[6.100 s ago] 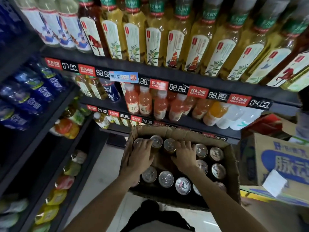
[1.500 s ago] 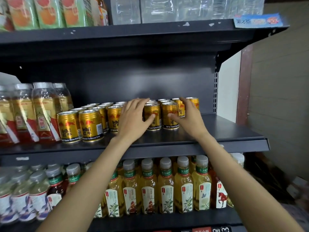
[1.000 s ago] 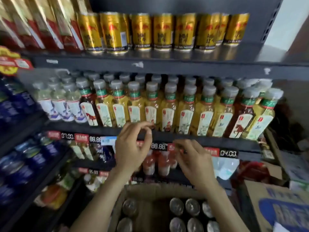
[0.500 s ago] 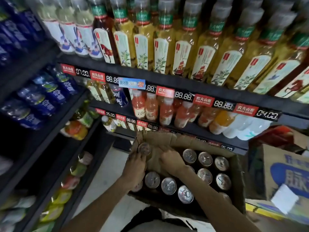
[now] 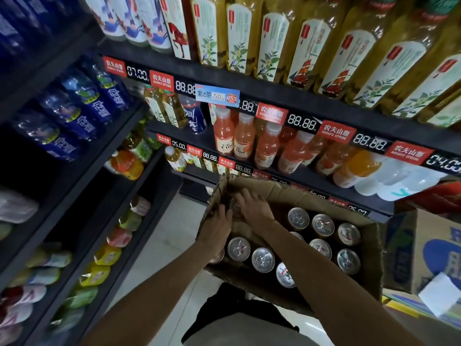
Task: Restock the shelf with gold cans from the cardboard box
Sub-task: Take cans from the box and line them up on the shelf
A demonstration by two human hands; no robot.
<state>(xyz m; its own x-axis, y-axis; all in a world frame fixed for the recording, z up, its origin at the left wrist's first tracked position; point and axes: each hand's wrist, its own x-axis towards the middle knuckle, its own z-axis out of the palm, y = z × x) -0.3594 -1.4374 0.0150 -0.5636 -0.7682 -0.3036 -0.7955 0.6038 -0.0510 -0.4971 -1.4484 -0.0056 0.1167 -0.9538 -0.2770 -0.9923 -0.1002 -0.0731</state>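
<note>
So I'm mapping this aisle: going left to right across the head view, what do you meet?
Blue-labelled bottles → left hand → right hand → cardboard box → blue-printed carton.

Dark shelving [image 5: 294, 96] stocked with bottles [image 5: 268, 146], pale floor [image 5: 162, 245]

Both hands, left hand [image 5: 216, 227] and right hand [image 5: 252, 204], have closed together on 1 can [image 5: 235, 206].

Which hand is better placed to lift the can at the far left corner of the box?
Probably the right hand: its fingers already curl over that can in the cardboard box. The left hand sits nearer, beside it.
</note>
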